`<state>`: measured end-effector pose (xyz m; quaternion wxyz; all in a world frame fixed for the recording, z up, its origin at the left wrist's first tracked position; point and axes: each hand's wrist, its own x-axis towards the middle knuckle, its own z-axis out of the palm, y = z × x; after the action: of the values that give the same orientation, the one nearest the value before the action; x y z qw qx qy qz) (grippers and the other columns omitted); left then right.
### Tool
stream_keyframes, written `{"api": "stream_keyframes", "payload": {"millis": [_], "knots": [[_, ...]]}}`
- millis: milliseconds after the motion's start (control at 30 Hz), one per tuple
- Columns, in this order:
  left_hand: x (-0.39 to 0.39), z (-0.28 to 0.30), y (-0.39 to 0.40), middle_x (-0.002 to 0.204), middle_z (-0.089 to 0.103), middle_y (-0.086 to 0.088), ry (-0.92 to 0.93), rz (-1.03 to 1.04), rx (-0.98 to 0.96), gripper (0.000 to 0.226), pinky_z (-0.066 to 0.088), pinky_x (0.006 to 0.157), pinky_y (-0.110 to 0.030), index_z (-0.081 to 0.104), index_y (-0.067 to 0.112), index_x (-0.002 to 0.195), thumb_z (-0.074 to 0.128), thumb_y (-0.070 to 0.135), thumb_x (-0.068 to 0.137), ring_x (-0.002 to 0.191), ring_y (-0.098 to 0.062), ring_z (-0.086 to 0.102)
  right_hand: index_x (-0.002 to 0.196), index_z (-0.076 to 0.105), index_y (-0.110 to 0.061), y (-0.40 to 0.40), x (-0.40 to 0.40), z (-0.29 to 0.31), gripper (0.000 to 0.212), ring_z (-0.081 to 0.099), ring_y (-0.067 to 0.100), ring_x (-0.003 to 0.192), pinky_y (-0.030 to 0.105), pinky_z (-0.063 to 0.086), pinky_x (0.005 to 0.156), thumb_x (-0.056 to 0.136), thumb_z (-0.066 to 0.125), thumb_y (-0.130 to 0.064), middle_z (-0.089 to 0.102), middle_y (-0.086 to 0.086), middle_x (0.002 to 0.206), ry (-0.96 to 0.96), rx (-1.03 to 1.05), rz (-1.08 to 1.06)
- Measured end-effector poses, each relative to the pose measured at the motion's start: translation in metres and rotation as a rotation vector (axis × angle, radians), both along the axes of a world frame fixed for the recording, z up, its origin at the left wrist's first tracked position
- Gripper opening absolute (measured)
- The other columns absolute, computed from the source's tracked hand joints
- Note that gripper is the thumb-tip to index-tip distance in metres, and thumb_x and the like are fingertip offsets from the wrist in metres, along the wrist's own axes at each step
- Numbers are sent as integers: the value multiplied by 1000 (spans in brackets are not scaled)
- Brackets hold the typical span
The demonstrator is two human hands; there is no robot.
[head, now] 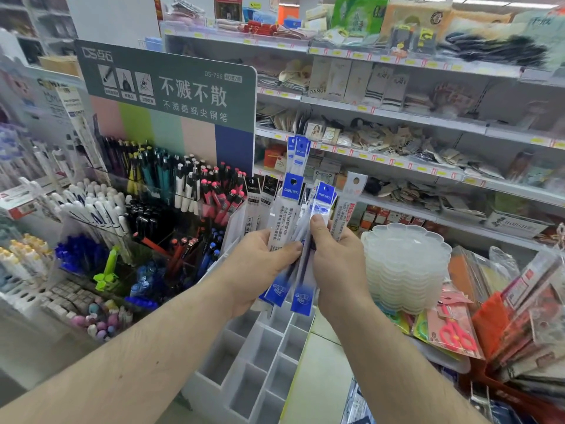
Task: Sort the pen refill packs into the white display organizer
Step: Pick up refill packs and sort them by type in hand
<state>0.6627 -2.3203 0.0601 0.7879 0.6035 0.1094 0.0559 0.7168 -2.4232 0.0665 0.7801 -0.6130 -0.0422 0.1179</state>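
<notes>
Both hands — left hand [262, 264] and right hand [336, 261] — hold a grasping grip on a fanned bundle of slim blue-and-white plastic pen refill packs [301, 228], held above the white compartmented display organizer [263, 359]. The slick sleeves overlap loosely — pulling one free could likely spill neighbours into the wrong compartment.

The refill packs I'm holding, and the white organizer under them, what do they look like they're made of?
The refill packs look like thin clear glossy plastic sleeves: glare streaks show, with blue printed headers that may be card. The white organizer looks like rigid matte plastic or foam board, with flat, opaque, straight-edged dividers; I can't tell which. Both the left hand and right hand grip the packs.
</notes>
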Motion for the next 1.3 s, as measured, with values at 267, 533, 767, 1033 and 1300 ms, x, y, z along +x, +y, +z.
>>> {"api": "stream_keyframes", "payload": {"millis": [267,533,767,1033,1300], "knots": [[1,-1,0,102,77,-8,16,-66,104,33,61,79,-30,66,9,113,65,25,84,95,-21,74,102,67,-10,-4,1,0,18,76,21,83,37,63,70,96,63,-27,78,5,92,143,63,32],[-1,0,2,96,78,-7,10,-30,153,17,61,77,-31,71,13,106,68,9,90,90,-21,75,84,62,-10,-18,7,5,16,42,7,40,20,33,41,96,63,-19,60,1,59,81,-65,194],[4,0,5,73,71,3,-116,400,191,14,56,58,-35,74,19,75,74,9,85,63,-16,61,71,50,-15,-23,42,19,27,24,6,32,18,18,34,95,61,-12,38,-4,48,170,87,50],[2,2,9,73,71,15,-169,504,217,42,58,82,-48,70,35,65,72,-3,83,73,-22,65,87,61,-15,7,104,37,13,43,8,48,23,35,45,94,68,-22,61,1,70,34,-15,-315],[0,2,11,74,69,16,-159,438,214,42,56,73,-37,69,31,63,68,-6,85,74,-18,61,109,69,-6,41,148,39,29,64,24,84,37,57,74,96,63,-31,66,5,94,-310,-515,-362]]}}
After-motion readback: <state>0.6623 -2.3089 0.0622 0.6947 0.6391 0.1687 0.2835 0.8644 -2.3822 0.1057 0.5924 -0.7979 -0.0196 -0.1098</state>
